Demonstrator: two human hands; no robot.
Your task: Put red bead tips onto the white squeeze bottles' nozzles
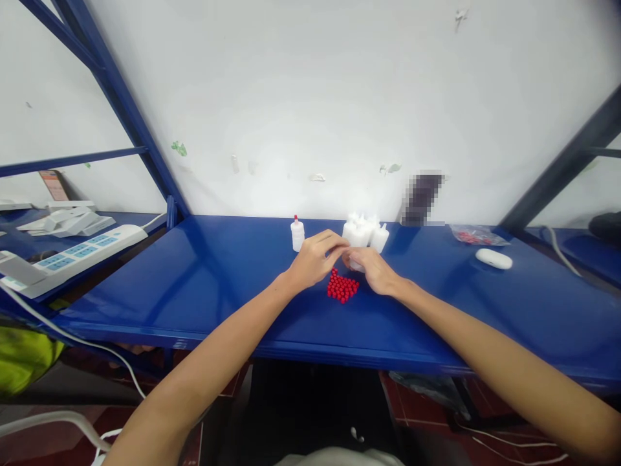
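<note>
Though adjacent — right hand [376, 267] around white bottle [356, 265], grip of left hand [314, 258] unclear — broad tabletop [218, 278] either side.

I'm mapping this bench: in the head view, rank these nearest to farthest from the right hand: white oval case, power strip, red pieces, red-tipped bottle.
From the right hand:
1. Red pieces, just left, closer in
2. Red-tipped bottle, left, farther back
3. White oval case, right
4. Power strip, far left
</note>
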